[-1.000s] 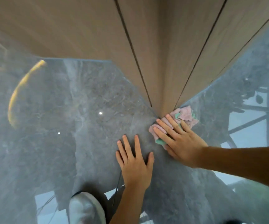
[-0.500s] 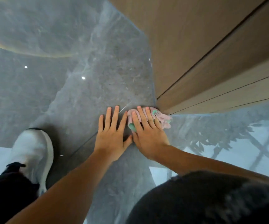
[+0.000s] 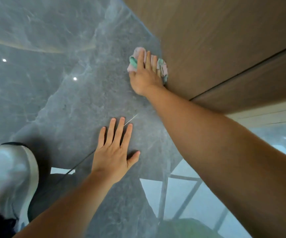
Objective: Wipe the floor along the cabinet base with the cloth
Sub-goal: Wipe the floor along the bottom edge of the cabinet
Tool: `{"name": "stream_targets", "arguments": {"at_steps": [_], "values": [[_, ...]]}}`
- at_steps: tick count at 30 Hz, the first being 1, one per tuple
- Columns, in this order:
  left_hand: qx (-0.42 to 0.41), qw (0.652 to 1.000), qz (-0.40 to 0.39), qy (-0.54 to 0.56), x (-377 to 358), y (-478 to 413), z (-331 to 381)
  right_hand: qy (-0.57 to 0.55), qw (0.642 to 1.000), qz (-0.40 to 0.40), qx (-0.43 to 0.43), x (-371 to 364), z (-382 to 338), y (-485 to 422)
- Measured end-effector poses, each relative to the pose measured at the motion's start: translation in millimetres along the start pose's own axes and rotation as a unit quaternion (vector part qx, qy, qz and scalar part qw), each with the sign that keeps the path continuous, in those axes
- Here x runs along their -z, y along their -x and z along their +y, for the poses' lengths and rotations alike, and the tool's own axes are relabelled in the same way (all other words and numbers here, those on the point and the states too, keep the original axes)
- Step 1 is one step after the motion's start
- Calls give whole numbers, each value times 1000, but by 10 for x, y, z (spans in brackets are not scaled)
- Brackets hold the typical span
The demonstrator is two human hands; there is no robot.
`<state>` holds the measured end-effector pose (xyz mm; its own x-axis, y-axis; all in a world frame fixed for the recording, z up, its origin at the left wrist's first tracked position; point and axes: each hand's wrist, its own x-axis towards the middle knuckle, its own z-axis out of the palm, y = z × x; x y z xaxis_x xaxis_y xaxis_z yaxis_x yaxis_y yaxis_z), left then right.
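A crumpled pink and green cloth (image 3: 163,68) lies on the glossy grey marble floor (image 3: 73,103), right against the foot of the brown wooden cabinet (image 3: 224,40). My right hand (image 3: 145,74) presses flat on top of the cloth, fingers stretched forward over it, arm extended. My left hand (image 3: 116,150) rests palm down on the floor nearer to me, fingers spread, holding nothing. Much of the cloth is hidden under my right hand.
A white shoe (image 3: 9,179) on a foot stands at the lower left. The cabinet's front runs diagonally along the right, with a dark seam (image 3: 245,69) between its panels. The floor mirrors a window frame (image 3: 187,191) at the lower right.
My right hand has slid the cloth forward along the cabinet base, away from my left hand. The left hand stays planted on the floor. The camera view has shifted.
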<state>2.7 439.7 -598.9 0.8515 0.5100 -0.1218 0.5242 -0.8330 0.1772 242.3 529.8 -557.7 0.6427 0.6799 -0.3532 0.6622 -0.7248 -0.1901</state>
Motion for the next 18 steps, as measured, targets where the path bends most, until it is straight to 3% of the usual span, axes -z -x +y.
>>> {"name": "stream_targets", "arguments": {"at_steps": [4,7,9,11,13,15,16,18], "values": [[3,1000,-20,22,62,-7,-4,40,995,35,78,-442,330,1297],[12,998,-47,31,134,-19,17,25,995,-7,95,-632,551,2055],[25,997,-58,48,216,-41,71,-31,996,-32,83,-636,642,2287],[52,993,-56,91,309,-98,161,-163,984,-16,73,-499,715,2327],[67,987,-46,135,410,-191,286,-234,968,90,3,-359,807,2280],[54,984,-76,151,507,-333,439,-228,948,161,-153,-283,863,2236],[63,978,-112,166,562,-405,508,-257,927,135,-239,-253,834,2233],[96,953,-176,228,676,-517,581,-389,847,51,-358,-188,730,2269]]}}
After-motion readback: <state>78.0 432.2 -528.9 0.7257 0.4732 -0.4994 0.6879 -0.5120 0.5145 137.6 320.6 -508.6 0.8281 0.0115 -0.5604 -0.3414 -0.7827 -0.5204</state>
